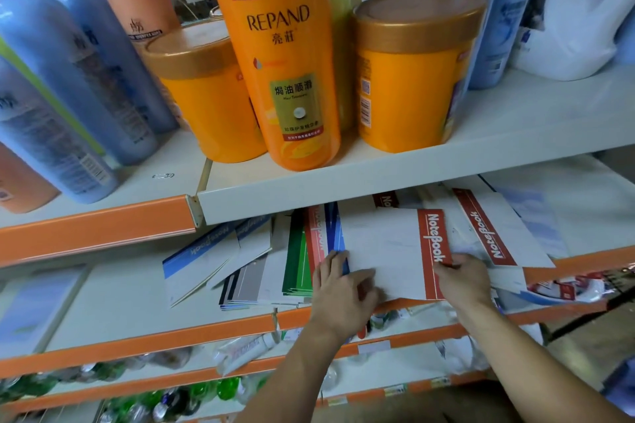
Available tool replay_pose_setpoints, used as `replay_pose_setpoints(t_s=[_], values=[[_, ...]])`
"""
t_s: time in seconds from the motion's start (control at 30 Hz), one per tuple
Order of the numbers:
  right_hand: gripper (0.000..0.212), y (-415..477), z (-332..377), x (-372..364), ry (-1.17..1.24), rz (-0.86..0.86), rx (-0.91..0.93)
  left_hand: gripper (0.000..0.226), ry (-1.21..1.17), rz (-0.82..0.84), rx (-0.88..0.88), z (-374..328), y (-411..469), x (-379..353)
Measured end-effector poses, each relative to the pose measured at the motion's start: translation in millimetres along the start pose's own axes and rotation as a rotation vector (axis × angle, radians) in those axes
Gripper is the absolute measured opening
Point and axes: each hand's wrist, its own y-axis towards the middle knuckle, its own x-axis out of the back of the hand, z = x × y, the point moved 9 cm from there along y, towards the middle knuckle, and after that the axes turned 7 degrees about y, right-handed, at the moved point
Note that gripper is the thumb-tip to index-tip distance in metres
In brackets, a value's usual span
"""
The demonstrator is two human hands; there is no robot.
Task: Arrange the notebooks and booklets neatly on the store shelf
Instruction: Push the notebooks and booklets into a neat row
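A white notebook with a red "NoteBook" spine (pixel 395 251) lies on top of a loose pile on the middle shelf (pixel 137 312). My left hand (pixel 340 295) grips its near left corner, thumb on the cover. My right hand (pixel 462 280) pinches its near right corner at the red band. Under it on the left lie a red-and-blue notebook (pixel 323 233), green booklets (pixel 297 261), grey ones (pixel 247 285) and blue-edged notebooks (pixel 199 257). Another red-spined notebook (pixel 488 227) lies askew to the right, partly hidden.
The shelf above (pixel 378 189) overhangs the pile and carries an orange bottle (pixel 281 55), orange tubs (pixel 409 79) and blue bottles (pixel 68 86). Orange shelf edges run below, over shelves with tubes and green bottles (pixel 220 388). A pale booklet (pixel 31 306) lies far left.
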Motion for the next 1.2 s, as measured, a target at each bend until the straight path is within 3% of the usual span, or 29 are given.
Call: replay_pose_setpoints(t_s=[0.17, 0.33, 0.4, 0.53, 0.67, 0.77, 0.83, 0.93, 1.1, 1.2], values=[[0.016, -3, 7, 15, 0.052, -0.044, 0.065, 0.062, 0.177, 0.066, 0.006, 0, 0, -10], [0.009, -3, 8, 16, 0.106, -0.002, 0.075, 0.037, 0.259, -0.107, -0.022, -6, -6, 6], [0.004, -5, 4, 13, 0.112, 0.032, 0.048, 0.04, 0.25, -0.142, -0.016, -5, -12, 10], [0.016, -15, -1, -4, 0.066, 0.138, 0.035, 0.043, 0.17, -0.157, 0.081, 7, -25, 13], [0.005, -25, -2, -24, -0.029, 0.188, 0.051, 0.035, -0.061, -0.127, 0.15, 15, -29, 14], [0.011, -27, -5, -35, -0.013, 0.189, 0.032, 0.015, -0.528, -0.112, 0.352, 28, -33, 20], [0.012, -30, -6, -41, 0.005, 0.195, 0.007, 0.035, -0.76, -0.112, 0.466, 36, -38, 23], [0.013, -40, 1, -51, 0.011, 0.21, 0.034, 0.05, -0.838, -0.031, 0.546, 44, -45, 20], [0.016, -65, 17, -77, 0.104, 0.31, 0.091, 0.02, -0.964, 0.008, 0.572, 63, -60, 22], [0.015, -82, 27, -98, 0.171, 0.349, 0.125, 0.023, -0.96, -0.065, 0.536, 84, -67, 38]])
